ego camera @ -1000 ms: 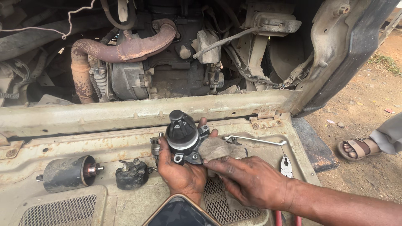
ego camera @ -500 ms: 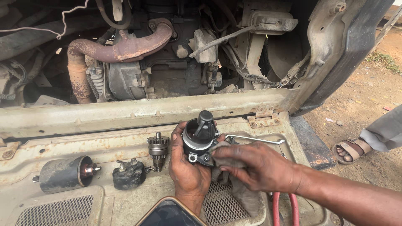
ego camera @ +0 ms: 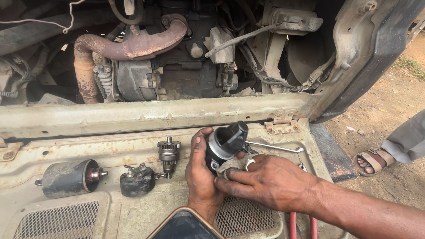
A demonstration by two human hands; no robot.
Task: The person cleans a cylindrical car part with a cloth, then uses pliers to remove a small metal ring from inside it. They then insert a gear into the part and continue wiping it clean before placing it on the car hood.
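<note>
— So what moved in the last second?

— Compared with a second ago, the black housing [ego camera: 225,142] has been tipped: its cap pointed straight up then and now leans toward the engine bay. The left hand [ego camera: 201,177] has its fingers wrapped around the housing from the side, while the right hand [ego camera: 270,181] has its fingers closed on a grey rag [ego camera: 230,164] pressed against the underside. By my reading, the wiping has shifted to a new face of the part.

— And the count?

— Three loose parts lie on the panel [ego camera: 133,212] left of the left fingers: one pinion gear [ego camera: 168,156] nearest, one black lever piece [ego camera: 137,179], one grey cylinder [ego camera: 68,178] farthest. One wrench [ego camera: 274,147] just beyond the right fingers. One sandalled foot [ego camera: 371,161] stands off to the right.
</note>
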